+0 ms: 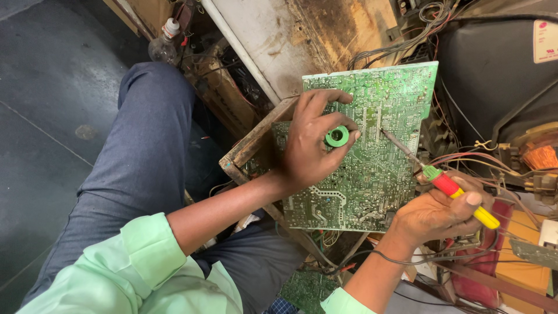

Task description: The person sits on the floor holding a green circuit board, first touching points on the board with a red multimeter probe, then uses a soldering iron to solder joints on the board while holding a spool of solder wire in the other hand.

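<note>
Over a green circuit board point(372, 145) propped solder side up on a worn wooden frame point(247, 148), the left hand point(311, 142) lay spread across the board's left half, its fingers curled round a small green spool point(337, 136) pinched between thumb and fingertips. To the right, the right hand point(439, 212) was closed in a pen-like grip on a soldering iron point(450, 187) with a red, green and yellow handle, whose thin metal tip touched the board near its right edge. A dark cord point(418, 259) ran from below that wrist. Beside the board sat the dark back of a picture tube point(500, 75) with a copper coil point(540, 157) and tangled wires point(407, 40). A clear plastic bottle point(164, 43) stood at upper left, beyond the person's knee in blue trousers.
</note>
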The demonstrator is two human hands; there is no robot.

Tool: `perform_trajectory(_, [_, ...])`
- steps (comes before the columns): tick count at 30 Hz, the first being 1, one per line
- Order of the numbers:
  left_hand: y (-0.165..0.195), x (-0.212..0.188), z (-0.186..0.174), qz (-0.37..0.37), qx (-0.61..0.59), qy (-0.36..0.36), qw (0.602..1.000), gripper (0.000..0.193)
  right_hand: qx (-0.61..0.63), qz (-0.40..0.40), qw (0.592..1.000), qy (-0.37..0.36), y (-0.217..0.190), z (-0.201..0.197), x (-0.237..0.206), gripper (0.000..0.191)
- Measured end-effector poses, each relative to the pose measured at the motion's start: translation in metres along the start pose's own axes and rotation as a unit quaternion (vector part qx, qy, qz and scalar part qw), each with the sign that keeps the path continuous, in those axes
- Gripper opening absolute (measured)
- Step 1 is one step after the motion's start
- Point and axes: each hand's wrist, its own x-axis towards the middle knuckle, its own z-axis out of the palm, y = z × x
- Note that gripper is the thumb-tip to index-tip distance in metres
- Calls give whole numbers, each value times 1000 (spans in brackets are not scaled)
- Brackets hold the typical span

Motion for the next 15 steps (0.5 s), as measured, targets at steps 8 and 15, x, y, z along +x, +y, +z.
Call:
perform_trajectory(8, [0, 1, -3, -1, 2, -3, 1000, 9, -67, -62, 996, 7, -5, -2, -6, 34])
perform_trajectory(15, [-1, 1, -1, -6, 1, -2, 1000, 9, -74, -72, 995, 17, -6, -3, -7, 34])
